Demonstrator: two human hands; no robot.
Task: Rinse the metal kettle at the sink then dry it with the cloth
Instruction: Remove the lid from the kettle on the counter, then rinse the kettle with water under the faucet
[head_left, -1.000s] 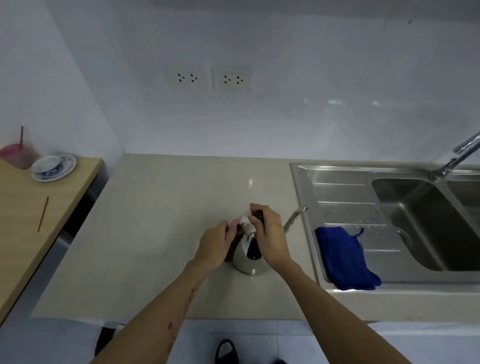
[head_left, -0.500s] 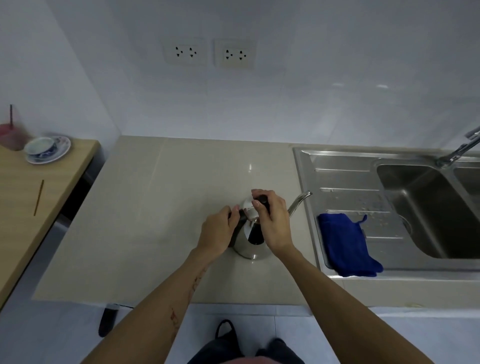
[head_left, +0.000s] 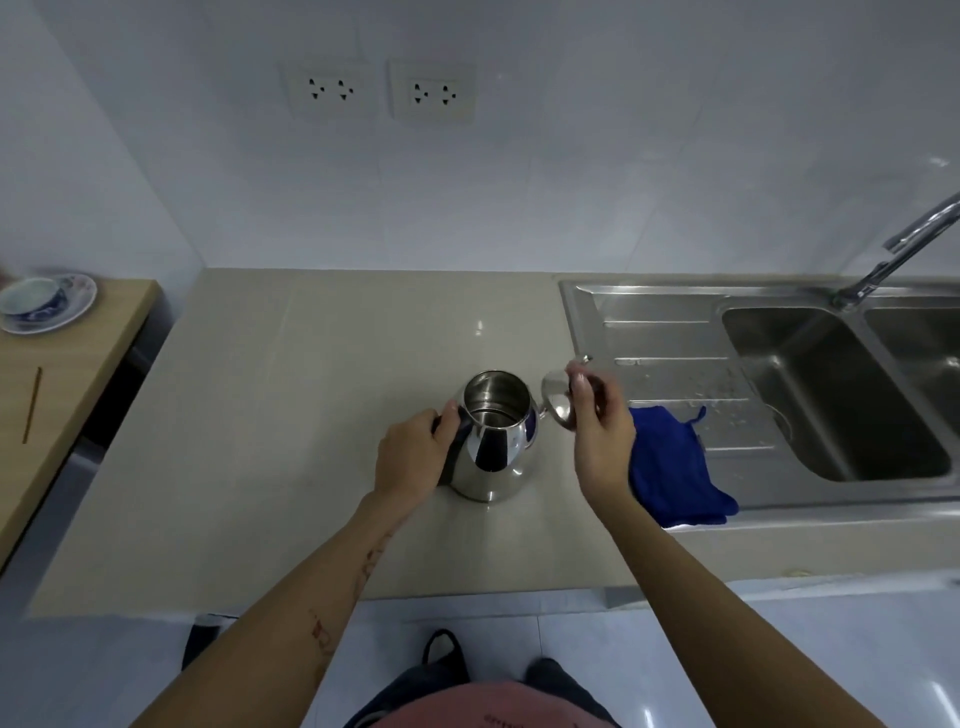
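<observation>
We see the kettle (head_left: 491, 441) upright on the desk (head_left: 291, 415), left of the sink (head_left: 831, 384); left grip (head_left: 410, 457) holds its handle; right grip (head_left: 597, 421) pinches the lid (head_left: 557, 405); cloth (head_left: 675, 467) lies right.

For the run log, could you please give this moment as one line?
kettle: on counter, open | left hand: grips handle | right hand: holds lid | cloth: on drainboard

Lid (head_left: 558, 408) now off kettle (head_left: 493, 441): earlier seated on top under right hand (head_left: 597, 431), now held by that hand just right of kettle body, above counter edge near sink drainboard. Kettle mouth now open, bare interior visible. Right hand shifted rightward, partly covering blue cloth (head_left: 675, 467).
</observation>
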